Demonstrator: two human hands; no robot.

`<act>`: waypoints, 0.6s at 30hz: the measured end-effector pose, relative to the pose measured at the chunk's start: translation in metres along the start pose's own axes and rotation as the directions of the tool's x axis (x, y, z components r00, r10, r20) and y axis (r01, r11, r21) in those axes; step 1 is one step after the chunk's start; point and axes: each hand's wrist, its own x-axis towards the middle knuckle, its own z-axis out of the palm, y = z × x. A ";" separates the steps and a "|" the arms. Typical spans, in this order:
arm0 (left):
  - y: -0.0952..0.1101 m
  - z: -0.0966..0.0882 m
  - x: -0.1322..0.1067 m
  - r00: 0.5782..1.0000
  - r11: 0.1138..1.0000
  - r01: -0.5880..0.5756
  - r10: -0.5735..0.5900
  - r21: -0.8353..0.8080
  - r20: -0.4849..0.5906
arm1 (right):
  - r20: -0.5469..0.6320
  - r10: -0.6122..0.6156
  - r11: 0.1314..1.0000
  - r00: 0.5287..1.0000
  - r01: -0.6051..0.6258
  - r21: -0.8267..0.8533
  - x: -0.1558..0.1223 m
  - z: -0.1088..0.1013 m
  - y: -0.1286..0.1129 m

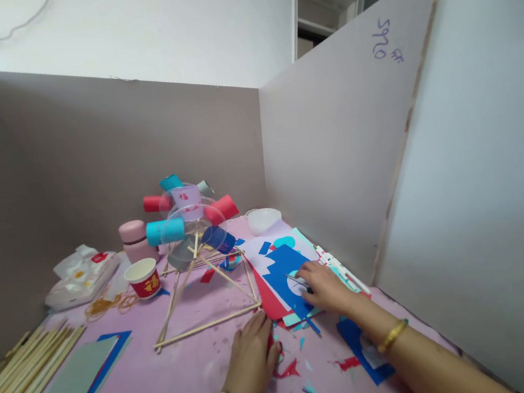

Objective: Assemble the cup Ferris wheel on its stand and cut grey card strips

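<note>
My left hand (252,350) lies on the pink tabletop with its fingers stretched out, close to the front right corner of a wooden-stick frame (207,326). My right hand (323,287) is curled over the cut blue paper (284,259), its fingers around what looks like a pair of scissors (296,279). The thin blades point left above a white round piece on that paper; the handles are mostly hidden. Above the stick frame sits a Ferris-wheel-like model with clear plastic discs, a purple cup (188,202) and red and blue paper tubes (165,231).
To the left are a red-and-white paper cup (143,278), a pink bottle (135,242), tissues (82,279), rubber bands, sticks (23,376) and paper sheets (67,380). White markers (342,268) lie along the right partition. A white bowl (264,220) stands behind. Paper scraps (288,370) litter the front.
</note>
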 end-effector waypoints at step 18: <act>0.010 0.003 0.022 1.000 1.000 -0.018 0.017 -0.012 -0.026 | -0.029 0.061 0.993 0.998 -0.063 -0.096 -0.011 0.011 0.012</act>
